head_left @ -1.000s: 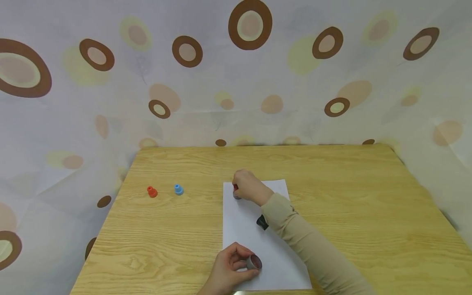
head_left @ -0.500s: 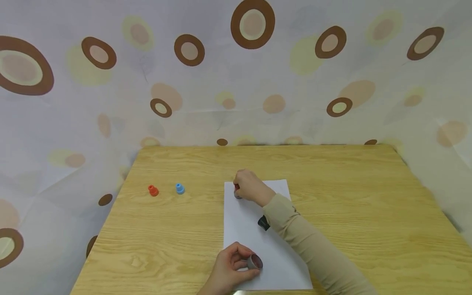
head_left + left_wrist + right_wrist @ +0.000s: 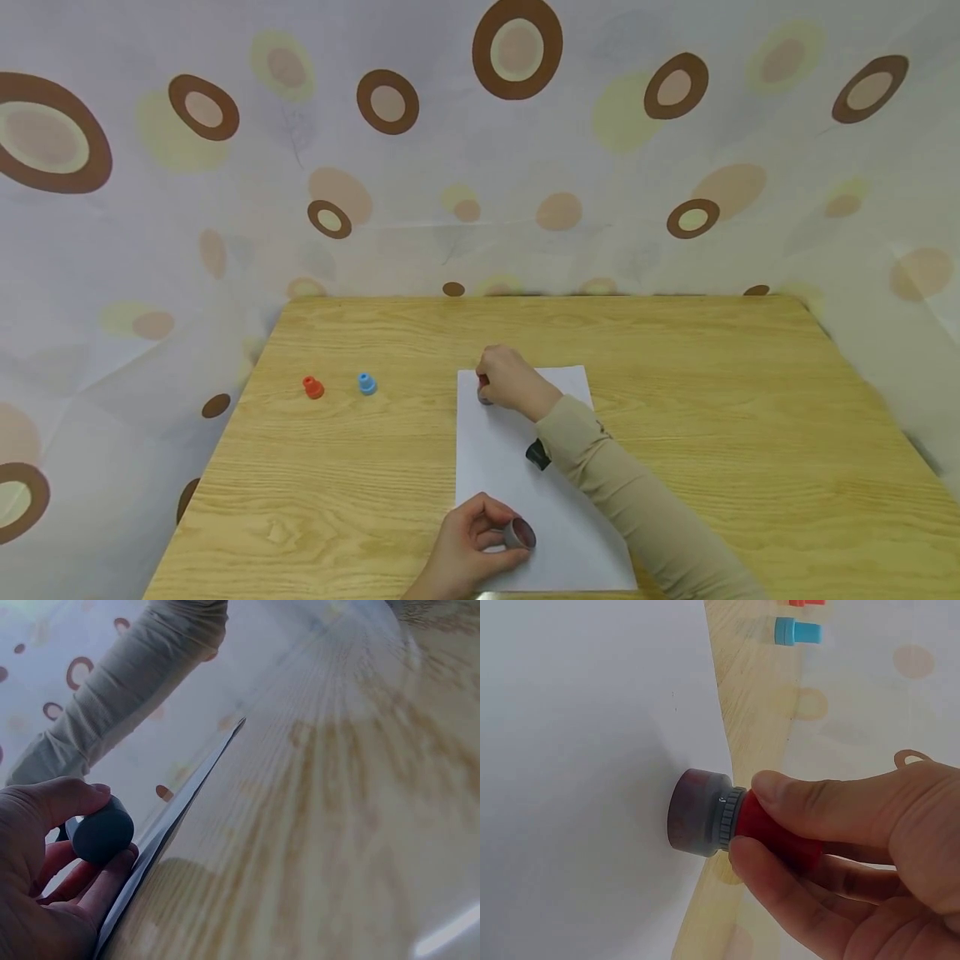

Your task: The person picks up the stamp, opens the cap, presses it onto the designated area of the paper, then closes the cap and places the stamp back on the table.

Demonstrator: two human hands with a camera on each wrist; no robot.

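Observation:
My right hand [image 3: 512, 382] is at the far left corner of a white sheet of paper [image 3: 491, 475]. In the right wrist view, thumb and fingers pinch the red handle of a round stamp [image 3: 697, 814], whose grey translucent base stands against the paper. Near the sheet's front edge, my left hand [image 3: 468, 542] holds a grey round cap [image 3: 519, 533] between thumb and fingers, its open end tilted up and to the right. A small black cylindrical piece [image 3: 537, 455] lies on the paper beside the right sleeve, which partly hides it.
To the left of the paper, a red stepped plastic piece [image 3: 312, 387] and a similar blue piece [image 3: 367, 383] stand on the wooden table [image 3: 352, 475]. A patterned backdrop [image 3: 420, 183] borders the table at the back and sides. The right forearm [image 3: 637, 500] crosses over the sheet.
The whole head view has shifted slightly to the right. Both hands keep their places on the paper, the right on the stamp and the left on the cap.

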